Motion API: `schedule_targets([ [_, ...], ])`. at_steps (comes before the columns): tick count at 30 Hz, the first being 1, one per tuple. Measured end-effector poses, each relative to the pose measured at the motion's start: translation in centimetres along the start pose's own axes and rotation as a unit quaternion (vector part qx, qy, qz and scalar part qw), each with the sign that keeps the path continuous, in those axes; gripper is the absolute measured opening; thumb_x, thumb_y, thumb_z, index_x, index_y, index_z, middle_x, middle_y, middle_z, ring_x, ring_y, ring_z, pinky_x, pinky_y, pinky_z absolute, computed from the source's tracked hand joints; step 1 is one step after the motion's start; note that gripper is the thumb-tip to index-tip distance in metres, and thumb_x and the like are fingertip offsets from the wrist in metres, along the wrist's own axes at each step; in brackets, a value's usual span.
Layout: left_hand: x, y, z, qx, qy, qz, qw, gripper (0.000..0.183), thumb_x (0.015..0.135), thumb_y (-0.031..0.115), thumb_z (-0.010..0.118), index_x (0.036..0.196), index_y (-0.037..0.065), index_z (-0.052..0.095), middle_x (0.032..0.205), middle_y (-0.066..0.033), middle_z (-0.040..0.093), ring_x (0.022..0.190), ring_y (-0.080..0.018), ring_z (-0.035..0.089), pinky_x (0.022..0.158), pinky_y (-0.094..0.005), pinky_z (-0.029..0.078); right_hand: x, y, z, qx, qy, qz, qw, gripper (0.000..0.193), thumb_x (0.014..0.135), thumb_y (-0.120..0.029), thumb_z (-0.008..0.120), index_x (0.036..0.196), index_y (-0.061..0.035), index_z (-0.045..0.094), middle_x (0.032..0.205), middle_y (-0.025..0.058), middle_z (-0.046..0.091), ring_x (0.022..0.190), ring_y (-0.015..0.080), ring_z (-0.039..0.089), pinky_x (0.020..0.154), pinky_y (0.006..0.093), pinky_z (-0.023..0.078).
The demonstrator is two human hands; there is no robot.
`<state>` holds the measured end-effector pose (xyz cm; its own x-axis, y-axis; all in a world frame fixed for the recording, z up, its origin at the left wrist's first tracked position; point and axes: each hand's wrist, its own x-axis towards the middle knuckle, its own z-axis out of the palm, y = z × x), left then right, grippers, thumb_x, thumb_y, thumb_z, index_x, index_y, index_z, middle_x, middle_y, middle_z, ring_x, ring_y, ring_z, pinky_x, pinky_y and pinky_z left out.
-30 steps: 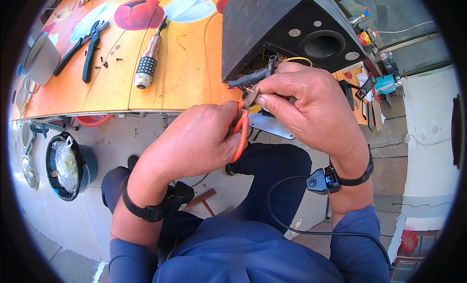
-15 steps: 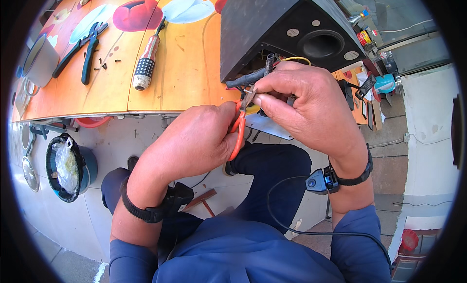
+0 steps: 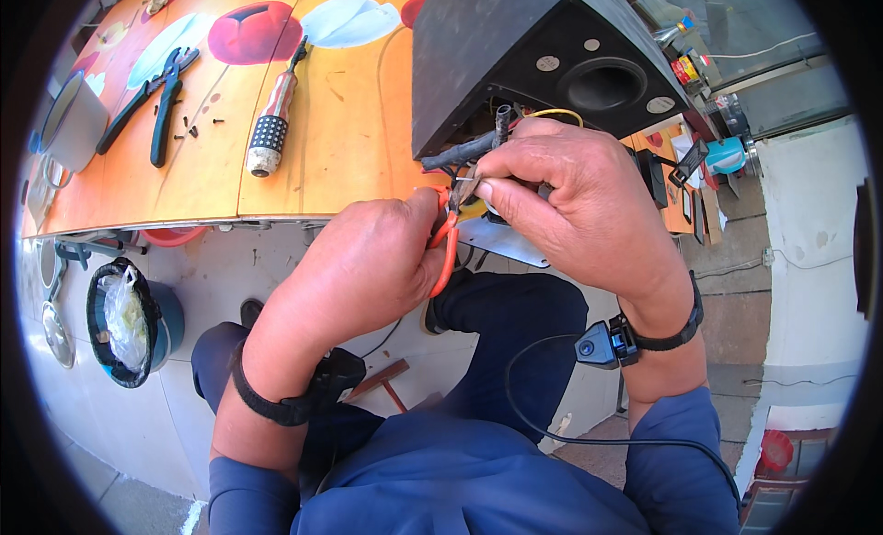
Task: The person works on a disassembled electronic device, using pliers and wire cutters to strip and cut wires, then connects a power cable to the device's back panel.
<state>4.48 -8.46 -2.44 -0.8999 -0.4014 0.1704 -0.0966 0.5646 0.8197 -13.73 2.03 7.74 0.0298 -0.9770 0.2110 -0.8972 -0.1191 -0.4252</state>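
My left hand [image 3: 372,259] is closed around the orange handles of a pair of pliers [image 3: 450,243]. Their metal jaws reach up to the fingertips of my right hand [image 3: 561,181]. Thumb and forefinger of that hand pinch a thin, pale wire end [image 3: 466,179] beside the jaws; its rest is hidden by the fingers. Just behind, a black-wrapped cable bundle [image 3: 460,152] comes out at the lower edge of a black speaker box [image 3: 515,61] with a round port. A yellow wire [image 3: 561,112] arches above my right hand.
On the orange tabletop [image 3: 354,149] lie a screwdriver [image 3: 271,130], dark-handled pliers [image 3: 166,103] and several small screws [image 3: 191,128]. A cup [image 3: 75,121] stands at the left edge. Below is a lined bucket [image 3: 138,323]. A cable [image 3: 570,438] runs from my right wrist strap.
The pliers' handles have tilted slightly, and their jaws look a little farther apart. Both hands remain in nearly the same place; the whole view has shifted slightly.
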Motion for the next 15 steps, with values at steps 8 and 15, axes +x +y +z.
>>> schedule_targets([
  [8, 0.33, 0.26, 0.41, 0.038, 0.029, -0.022, 0.999, 0.019, 0.095, 0.012, 0.070, 0.097, 0.001, 0.054, 0.075, -0.0265, 0.065, 0.076, -0.0512, 0.064, 0.066, -0.0557, 0.050, 0.09, 0.19, -0.12, -0.010, -0.005, -0.010, 1.000, 0.009, 0.093, 0.000, 0.072, 0.100, 0.0028, 0.075, 0.079, 0.0145, 0.063, 0.073, 0.0317, 0.062, 0.067, 0.0400, 0.049],
  [15, 0.39, 0.43, 0.61, 0.052, 0.030, -0.040, 0.997, 0.019, 0.097, 0.013, 0.069, 0.098, 0.001, 0.055, 0.074, -0.0264, 0.064, 0.074, -0.0512, 0.064, 0.065, -0.0558, 0.050, 0.11, 0.21, -0.33, -0.024, -0.023, -0.007, 0.999, 0.008, 0.094, -0.001, 0.070, 0.101, 0.0025, 0.073, 0.081, 0.0144, 0.062, 0.074, 0.0328, 0.060, 0.067, 0.0402, 0.048],
])
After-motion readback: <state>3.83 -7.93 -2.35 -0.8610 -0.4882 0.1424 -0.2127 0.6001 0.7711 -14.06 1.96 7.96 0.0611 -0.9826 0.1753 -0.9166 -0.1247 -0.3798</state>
